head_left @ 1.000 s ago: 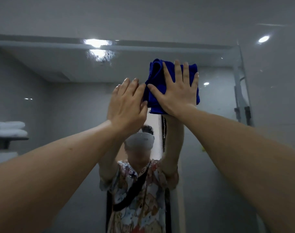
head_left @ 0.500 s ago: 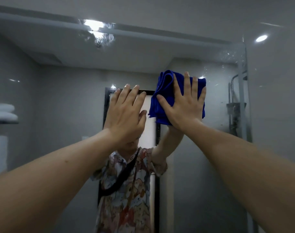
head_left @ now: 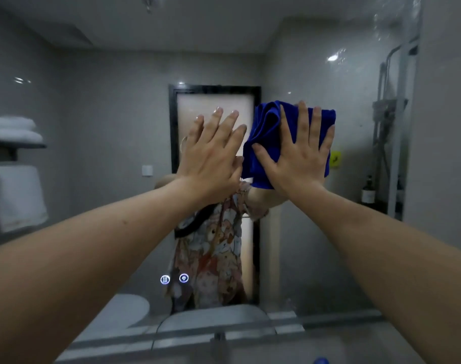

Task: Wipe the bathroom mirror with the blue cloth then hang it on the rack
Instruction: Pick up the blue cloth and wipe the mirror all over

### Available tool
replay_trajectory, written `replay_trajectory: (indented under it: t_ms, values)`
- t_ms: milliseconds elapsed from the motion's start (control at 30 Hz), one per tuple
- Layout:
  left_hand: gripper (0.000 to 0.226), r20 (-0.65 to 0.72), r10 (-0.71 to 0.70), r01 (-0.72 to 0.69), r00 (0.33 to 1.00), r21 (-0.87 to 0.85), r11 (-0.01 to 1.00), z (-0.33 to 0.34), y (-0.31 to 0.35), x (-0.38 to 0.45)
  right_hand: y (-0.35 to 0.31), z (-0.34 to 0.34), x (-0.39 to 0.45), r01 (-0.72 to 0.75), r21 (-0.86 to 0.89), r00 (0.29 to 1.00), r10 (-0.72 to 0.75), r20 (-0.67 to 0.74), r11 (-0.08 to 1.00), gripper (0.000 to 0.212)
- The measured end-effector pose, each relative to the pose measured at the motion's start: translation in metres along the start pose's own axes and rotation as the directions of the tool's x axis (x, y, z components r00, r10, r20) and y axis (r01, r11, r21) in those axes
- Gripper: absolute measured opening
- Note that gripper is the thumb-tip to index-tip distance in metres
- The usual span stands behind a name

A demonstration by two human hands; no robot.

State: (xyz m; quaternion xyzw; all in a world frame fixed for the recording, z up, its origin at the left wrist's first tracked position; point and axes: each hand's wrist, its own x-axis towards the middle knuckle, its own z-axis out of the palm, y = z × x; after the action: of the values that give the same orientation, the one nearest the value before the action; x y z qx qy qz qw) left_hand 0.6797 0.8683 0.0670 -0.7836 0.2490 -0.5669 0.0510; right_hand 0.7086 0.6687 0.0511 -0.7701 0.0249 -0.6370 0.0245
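- Both hands and the blue cloth [head_left: 267,132] sit lower on the mirror [head_left: 106,101] than half a second ago, now over the reflected door frame rather than just under the mirror's top edge; the view has tipped down, so the mirror's lit touch buttons [head_left: 174,279] and its bottom edge now show.
- The right hand [head_left: 297,156] presses the cloth flat against the mirror, its fingers [head_left: 301,119] straight and spread wide, the palm covering the cloth's lower right part.
- The cloth is folded and bunched, its folds sticking out past the thumb on the left and above the fingertips.
- The left hand [head_left: 213,153] lies flat on the mirror just beside the cloth, fingers straight and close together, holding nothing; its thumb side touches the cloth's left edge.
- In the mirror, left of the hands, white folded towels [head_left: 11,127] lie on a shelf [head_left: 16,145], with another towel [head_left: 16,195] hanging below it.
- Right of the cloth the mirror shows a shower fitting [head_left: 386,122] and a dark bottle [head_left: 368,190].
- Below the mirror's bottom edge a faucet [head_left: 218,340] shows, blurred.
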Motion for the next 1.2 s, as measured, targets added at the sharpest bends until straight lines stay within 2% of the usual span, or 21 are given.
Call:
replay_trajectory:
  t_ms: [200,633,800,1200]
  values:
    - [0.061,-0.024,-0.014,0.014,1.0,0.014,1.0,0.006,0.022,-0.023,0.005,0.008,-0.034,0.033,0.041,0.999,-0.033,-0.007,0.999,0.089]
    - [0.067,0.114,-0.092,0.09,0.989,0.029,0.996,0.023,0.058,-0.088,0.017,0.018,-0.118,0.149,0.086,0.987,-0.153,0.05,0.985,0.087]
    - [0.069,0.144,-0.119,0.118,0.982,0.015,0.993,0.03,0.067,-0.114,0.014,0.021,-0.153,0.146,0.086,0.983,-0.155,0.099,0.985,0.087]
    - [0.065,0.156,-0.084,0.09,0.984,-0.032,0.995,0.05,0.078,-0.181,0.009,0.035,-0.224,0.164,0.09,0.973,-0.176,0.147,0.982,0.088]
